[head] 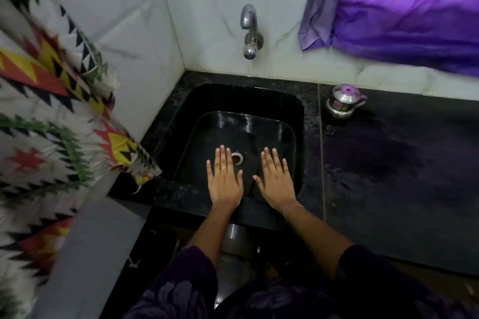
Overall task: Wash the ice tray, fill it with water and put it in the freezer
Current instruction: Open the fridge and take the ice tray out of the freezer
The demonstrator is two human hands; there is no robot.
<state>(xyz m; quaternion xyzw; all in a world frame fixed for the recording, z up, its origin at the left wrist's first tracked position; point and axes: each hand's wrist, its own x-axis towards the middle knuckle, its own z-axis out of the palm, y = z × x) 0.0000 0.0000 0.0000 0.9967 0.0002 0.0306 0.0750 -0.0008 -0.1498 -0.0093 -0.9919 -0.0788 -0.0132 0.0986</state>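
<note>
Both of my hands are stretched flat, palms down, over the black sink (298,122). My left hand (225,179) has a ring on one finger and holds nothing. My right hand (274,179) has a thin bracelet at the wrist and is also empty, fingers apart. Between the two hands shows the round metal drain (237,158). A chrome tap (250,31) sticks out of the white tiled wall above the sink; no water runs from it. No ice tray is in view.
A small steel kettle with a purple lid (344,101) stands on the wet black counter (401,163) right of the sink. A purple curtain (401,8) hangs at the upper right. A patterned cloth (51,111) hangs at the left, reaching the sink's corner.
</note>
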